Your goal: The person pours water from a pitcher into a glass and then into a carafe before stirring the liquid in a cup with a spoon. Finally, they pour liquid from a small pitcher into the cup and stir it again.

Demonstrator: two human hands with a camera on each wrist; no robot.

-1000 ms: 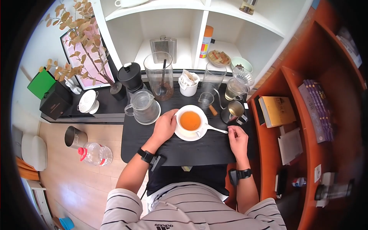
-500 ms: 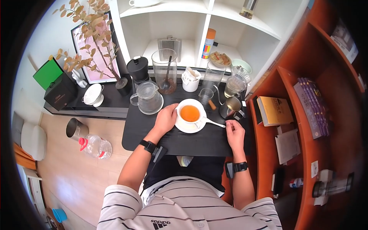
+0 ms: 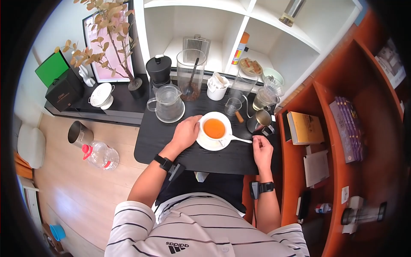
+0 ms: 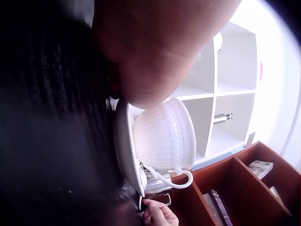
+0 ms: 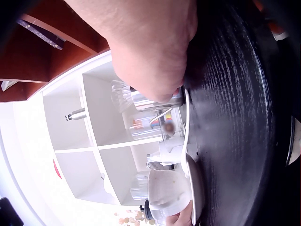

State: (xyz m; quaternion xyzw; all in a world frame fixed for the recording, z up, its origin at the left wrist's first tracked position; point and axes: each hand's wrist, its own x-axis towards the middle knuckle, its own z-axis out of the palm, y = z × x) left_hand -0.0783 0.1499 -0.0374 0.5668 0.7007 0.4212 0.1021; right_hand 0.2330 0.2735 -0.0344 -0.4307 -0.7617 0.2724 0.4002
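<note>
A white cup (image 3: pixel 214 128) of amber liquid stands on a white saucer (image 3: pixel 210 144) on the black table. My left hand (image 3: pixel 186 133) holds the saucer's left edge, fingertips close beside the cup. The white spoon (image 3: pixel 239 138) lies with its bowl end on the saucer, below the cup's handle, and its handle reaches right. At that handle's end my right hand (image 3: pixel 262 150) pinches the tip between thumb and forefinger. The left wrist view shows the cup (image 4: pixel 165 134) upright on the saucer (image 4: pixel 126 148); the right wrist view shows the spoon handle (image 5: pixel 187 122) under my right hand (image 5: pixel 150 56).
Behind the cup stand a glass server (image 3: pixel 168 105), a tall glass jar (image 3: pixel 190 77), a white container (image 3: pixel 217 88) and a small glass cup (image 3: pixel 233 106). A metal pitcher (image 3: pixel 260 121) is just beyond my right hand. A reddish shelf (image 3: pixel 278 156) borders the table's right side.
The head view has shifted and tilted slightly. Both hands keep their places at the saucer and the spoon, and the cup stays where it was on the saucer.
</note>
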